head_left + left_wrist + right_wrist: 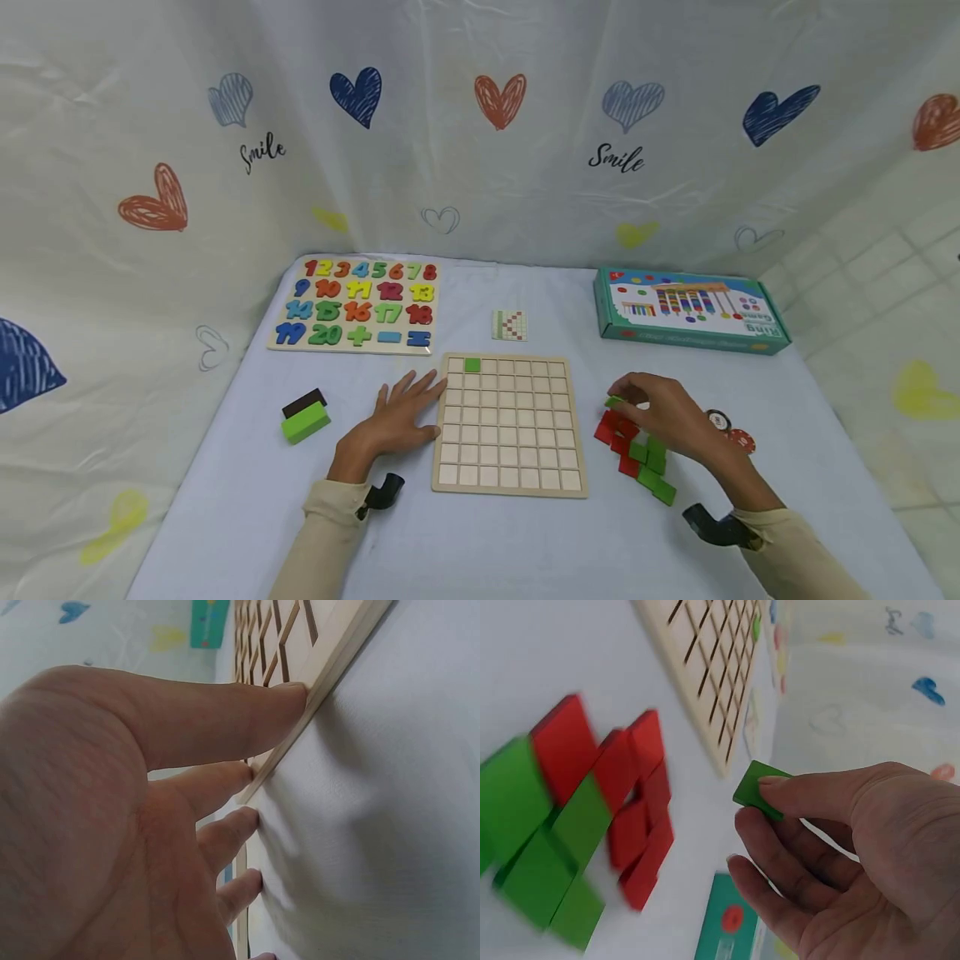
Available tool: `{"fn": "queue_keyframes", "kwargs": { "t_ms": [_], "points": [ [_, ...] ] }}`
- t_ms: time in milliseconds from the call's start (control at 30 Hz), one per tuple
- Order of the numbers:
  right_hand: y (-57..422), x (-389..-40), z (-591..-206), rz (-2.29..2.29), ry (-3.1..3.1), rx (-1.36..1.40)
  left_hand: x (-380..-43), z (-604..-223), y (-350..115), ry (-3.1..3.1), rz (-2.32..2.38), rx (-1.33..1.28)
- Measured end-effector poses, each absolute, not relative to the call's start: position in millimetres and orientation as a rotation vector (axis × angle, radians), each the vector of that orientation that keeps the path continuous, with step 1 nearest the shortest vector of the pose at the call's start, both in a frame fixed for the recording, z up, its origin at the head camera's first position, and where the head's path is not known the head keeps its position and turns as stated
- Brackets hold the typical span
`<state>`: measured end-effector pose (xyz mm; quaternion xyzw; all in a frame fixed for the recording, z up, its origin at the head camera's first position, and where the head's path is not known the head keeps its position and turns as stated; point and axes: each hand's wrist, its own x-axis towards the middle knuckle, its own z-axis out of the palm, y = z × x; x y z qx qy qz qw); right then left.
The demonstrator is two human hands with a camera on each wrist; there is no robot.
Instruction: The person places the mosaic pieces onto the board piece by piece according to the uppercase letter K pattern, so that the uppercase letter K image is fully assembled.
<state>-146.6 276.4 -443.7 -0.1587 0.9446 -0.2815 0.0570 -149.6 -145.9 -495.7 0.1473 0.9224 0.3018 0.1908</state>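
A wooden grid board [510, 429] lies mid-table, with one green tile [472, 365] in its top row, second cell from the left. My left hand [393, 421] rests at the board's left edge, fingers spread; in the left wrist view its thumb [247, 724] touches the rim. Between thumb and fingers, my right hand [663, 412] pinches a green square tile [761, 787], held above the table. Below that hand is a loose pile of red tiles [606, 427] and green tiles [651, 479], some overlapping.
Behind the board lies a small pattern card [510, 326]. A number puzzle [356, 304] is at back left, a boxed ring game [690, 312] at back right. Green and dark blocks [306, 422] sit on the left. Two round chips [741, 441] lie beside the right forearm.
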Motion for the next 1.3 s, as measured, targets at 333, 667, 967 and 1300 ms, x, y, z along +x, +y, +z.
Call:
{"fn": "queue_keyframes", "kwargs": {
  "t_ms": [333, 667, 967, 1300],
  "points": [
    [194, -180, -453, -1.019, 2.775, -0.763, -149, -497, -145, 2.585, 0.857, 0.417],
    [118, -201, -466, -1.025, 2.686, -0.863, -148, -498, -147, 2.582, 0.854, 0.423],
    [101, -213, -498, -1.078, 2.716, -0.823, -148, -502, -143, 2.571, 0.858, 0.453],
    [94, -215, -501, -1.059, 2.772, -0.754, -148, -499, -146, 2.569, 0.830, 0.439]
  ]
}}
